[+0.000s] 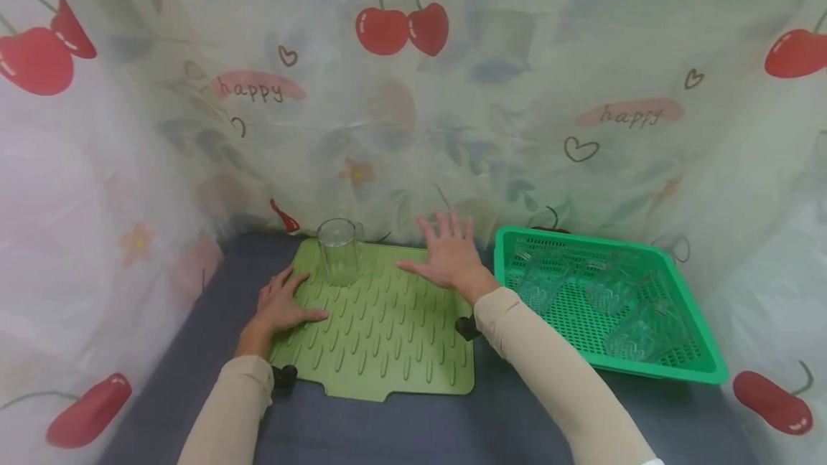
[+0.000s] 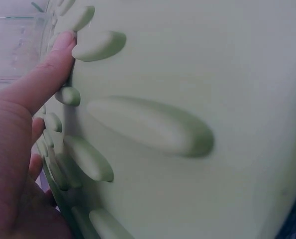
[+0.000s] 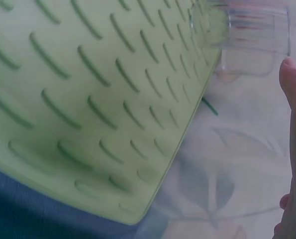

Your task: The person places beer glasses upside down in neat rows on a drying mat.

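Booth-like space, cherry-print sheeting (image 1: 446,102) around a dark tabletop (image 1: 388,429).

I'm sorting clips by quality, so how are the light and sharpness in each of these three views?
Head view: soft, fairly even light, the mat clear but the glass mugs in the basket faint; left wrist view: dim and hazy, the mat soft up close; right wrist view: dim, slightly blurred, the mat shadowed near its lower edge.

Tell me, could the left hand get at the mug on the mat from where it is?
Probably yes: the left hand is at the mat's left edge, close to the mug, and nothing seems to stand between them. The right hand is off to the mug's other side.
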